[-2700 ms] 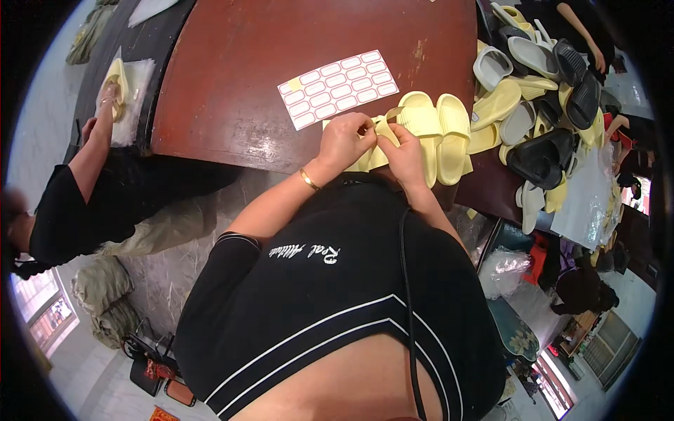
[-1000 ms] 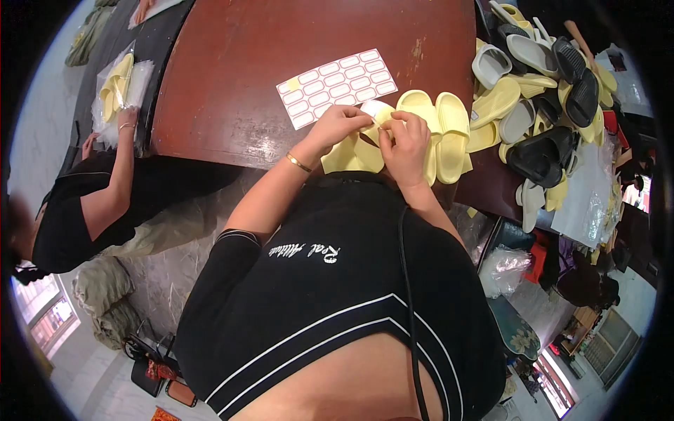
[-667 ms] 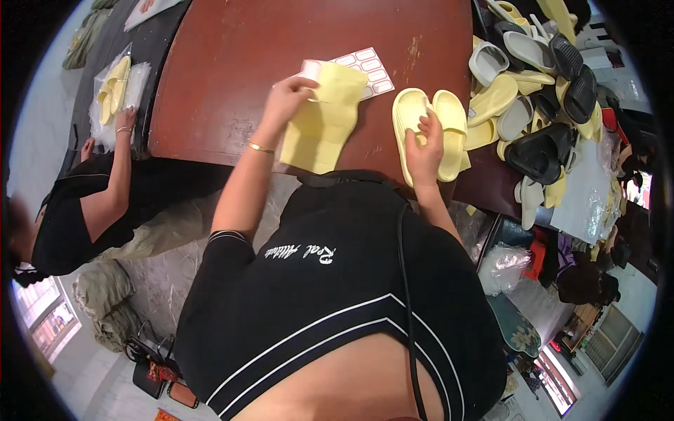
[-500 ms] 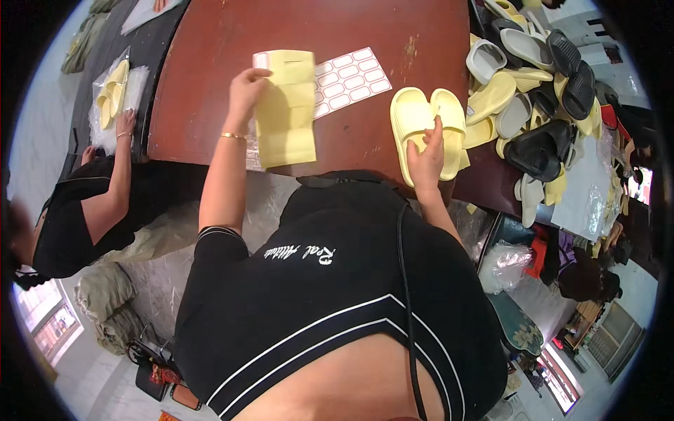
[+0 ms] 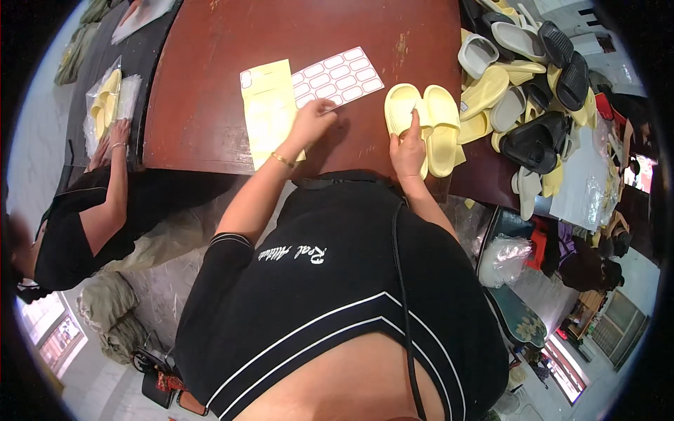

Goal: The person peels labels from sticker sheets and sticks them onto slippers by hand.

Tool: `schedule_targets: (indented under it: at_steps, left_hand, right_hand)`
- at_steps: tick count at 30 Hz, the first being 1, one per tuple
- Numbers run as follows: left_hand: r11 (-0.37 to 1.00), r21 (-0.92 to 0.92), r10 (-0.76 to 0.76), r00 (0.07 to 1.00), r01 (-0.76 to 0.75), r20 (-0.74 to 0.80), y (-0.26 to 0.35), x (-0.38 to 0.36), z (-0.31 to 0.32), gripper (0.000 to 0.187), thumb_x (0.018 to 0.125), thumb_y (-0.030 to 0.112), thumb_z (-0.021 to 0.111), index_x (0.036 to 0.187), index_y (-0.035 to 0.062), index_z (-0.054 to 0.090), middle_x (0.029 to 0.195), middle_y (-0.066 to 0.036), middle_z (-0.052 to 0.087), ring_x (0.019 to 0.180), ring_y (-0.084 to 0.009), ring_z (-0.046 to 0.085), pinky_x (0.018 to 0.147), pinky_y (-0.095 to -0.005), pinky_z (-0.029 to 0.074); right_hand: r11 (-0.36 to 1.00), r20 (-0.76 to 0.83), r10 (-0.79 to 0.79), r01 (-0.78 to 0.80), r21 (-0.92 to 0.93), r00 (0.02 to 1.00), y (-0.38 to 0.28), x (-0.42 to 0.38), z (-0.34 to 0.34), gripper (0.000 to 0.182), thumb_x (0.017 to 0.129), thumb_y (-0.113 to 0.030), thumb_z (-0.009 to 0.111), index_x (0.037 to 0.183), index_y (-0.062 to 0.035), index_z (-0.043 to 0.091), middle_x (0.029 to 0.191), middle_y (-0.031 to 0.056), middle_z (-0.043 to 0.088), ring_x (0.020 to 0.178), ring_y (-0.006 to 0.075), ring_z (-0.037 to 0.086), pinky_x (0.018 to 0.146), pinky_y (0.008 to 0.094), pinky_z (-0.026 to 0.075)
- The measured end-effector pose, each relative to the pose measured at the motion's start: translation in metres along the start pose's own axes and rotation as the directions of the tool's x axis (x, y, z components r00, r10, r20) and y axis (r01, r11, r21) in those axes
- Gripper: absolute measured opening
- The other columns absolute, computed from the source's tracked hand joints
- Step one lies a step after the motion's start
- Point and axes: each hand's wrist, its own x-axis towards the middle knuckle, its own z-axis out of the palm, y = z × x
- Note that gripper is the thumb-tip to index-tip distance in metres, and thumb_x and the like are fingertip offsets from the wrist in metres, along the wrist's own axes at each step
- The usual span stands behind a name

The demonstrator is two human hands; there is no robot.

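Observation:
My left hand (image 5: 314, 125) is over the red-brown table, at the lower edge of a sheet of red-bordered white labels (image 5: 347, 70). Its fingers are curled, and whatever may be between them is hidden. To its left lies a creased yellow paper (image 5: 270, 105) with one white label at its top left corner. My right hand (image 5: 408, 151) grips the left slipper of a pale yellow pair (image 5: 442, 130), with a finger stretched up along its strap. The slippers lie side by side, soles down, near the table's front edge.
A heap of yellow, grey and black slippers (image 5: 523, 98) covers the right side. At the left, a co-worker's hand (image 5: 121, 132) rests by yellow slippers in a clear bag (image 5: 105, 105) on a dark table (image 5: 158, 52). Clear plastic (image 5: 505, 259) lies lower right.
My left hand has let go of the yellow paper, which now lies flatter on the table, and moved right to the label sheet. My right hand has slid slightly lower on the slipper.

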Motion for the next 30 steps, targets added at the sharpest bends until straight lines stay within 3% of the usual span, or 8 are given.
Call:
schedule_targets:
  at_steps: [5, 8, 12, 19, 21, 24, 26, 30]
  left_hand:
    - [0.931, -0.301, -0.067, 0.907, 0.207, 0.415, 0.01, -0.01, 0.048, 0.047, 0.082, 0.019, 0.068, 0.122, -0.0026, 0.054, 0.106, -0.01, 0.062, 0.092, -0.0172, 0.06, 0.08, -0.0292, 0.05]
    - [0.781, -0.404, -0.162, 0.779, 0.477, 0.605, 0.038, -0.016, 0.055, 0.056, 0.084, 0.02, 0.068, 0.13, -0.0017, 0.046, 0.104, -0.007, 0.061, 0.087, -0.0126, 0.059, 0.074, -0.0259, 0.049]
    - [0.667, -0.416, -0.203, 0.688, 0.618, 0.697, 0.048, -0.009, 0.079, 0.061, 0.085, 0.021, 0.068, 0.135, 0.0001, 0.04, 0.104, -0.005, 0.06, 0.083, -0.0089, 0.057, 0.07, -0.0222, 0.047]
    - [0.448, -0.525, 0.008, 0.583, 0.724, 0.812, 0.065, -0.008, 0.104, 0.038, 0.089, 0.006, 0.059, 0.125, 0.0023, 0.048, 0.112, -0.007, 0.063, 0.096, -0.0163, 0.065, 0.084, -0.0289, 0.054]
    - [0.406, -0.536, 0.014, 0.582, 0.74, 0.813, 0.066, -0.009, 0.106, 0.035, 0.089, 0.002, 0.057, 0.124, 0.0022, 0.049, 0.113, -0.008, 0.063, 0.098, -0.0179, 0.065, 0.087, -0.0305, 0.054]
    - [0.383, -0.565, -0.001, 0.612, 0.731, 0.791, 0.063, -0.01, 0.106, 0.036, 0.089, -0.001, 0.056, 0.123, 0.0012, 0.048, 0.114, -0.009, 0.062, 0.099, -0.019, 0.065, 0.086, -0.0309, 0.054]
    - [0.391, -0.626, -0.012, 0.683, 0.675, 0.73, 0.056, -0.011, 0.108, 0.035, 0.088, -0.003, 0.056, 0.123, 0.0001, 0.048, 0.115, -0.011, 0.061, 0.101, -0.0199, 0.064, 0.087, -0.0313, 0.054]
    - [0.46, -0.607, -0.068, 0.707, 0.648, 0.704, 0.034, -0.005, 0.119, 0.04, 0.087, -0.005, 0.055, 0.126, -0.0002, 0.047, 0.119, -0.011, 0.059, 0.108, -0.0205, 0.06, 0.093, -0.032, 0.05]
  right_hand:
    - [0.753, -0.009, 0.361, -0.286, 0.593, 0.932, -0.01, 0.019, -0.026, 0.077, 0.082, -0.001, 0.061, 0.144, 0.0002, 0.016, 0.07, 0.0021, 0.052, 0.062, 0.0095, 0.05, 0.06, 0.0252, 0.045]
    - [0.301, 0.098, 0.497, -0.277, 0.913, 0.862, -0.005, 0.033, -0.04, 0.069, 0.086, 0.004, 0.054, 0.144, -0.0006, 0.016, 0.068, 0.001, 0.051, 0.055, 0.0101, 0.047, 0.052, 0.0223, 0.039]
    - [-0.087, 0.318, 0.487, -0.317, 0.945, 0.814, 0.013, 0.04, -0.059, 0.062, 0.09, 0.003, 0.049, 0.144, -0.0023, 0.018, 0.084, 0.008, 0.058, 0.063, 0.0147, 0.054, 0.057, 0.0264, 0.046]
    - [-0.147, 0.272, 0.459, -0.23, 0.962, 0.845, 0.032, 0.03, -0.055, 0.065, 0.089, 0.0, 0.053, 0.143, 0.0005, 0.019, 0.1, 0.0146, 0.061, 0.076, 0.0193, 0.062, 0.067, 0.0304, 0.053]
    - [0.403, 0.061, 0.658, -0.419, 0.814, 0.751, 0.032, 0.017, -0.062, 0.046, 0.089, -0.004, 0.057, 0.132, -0.0005, 0.039, 0.088, 0.0063, 0.06, 0.065, 0.0123, 0.056, 0.059, 0.0239, 0.046]
    - [0.659, -0.23, 0.584, -0.29, 0.694, 0.778, 0.077, 0.001, -0.054, 0.046, 0.087, -0.006, 0.061, 0.127, 0.0009, 0.04, 0.08, 0.0025, 0.056, 0.062, 0.009, 0.051, 0.055, 0.0224, 0.043]
    - [0.508, -0.157, 0.64, -0.261, 0.821, 0.752, 0.054, -0.003, -0.071, 0.032, 0.089, -0.006, 0.059, 0.117, 0.0003, 0.046, 0.071, -0.0004, 0.051, 0.056, 0.0068, 0.046, 0.05, 0.0211, 0.039]
    - [-0.084, 0.478, 0.548, -0.524, 0.848, 0.686, 0.031, -0.023, -0.074, 0.005, 0.09, -0.012, 0.058, 0.092, -0.0074, 0.057, 0.059, -0.0028, 0.043, 0.043, 0.0068, 0.038, 0.039, 0.0216, 0.029]
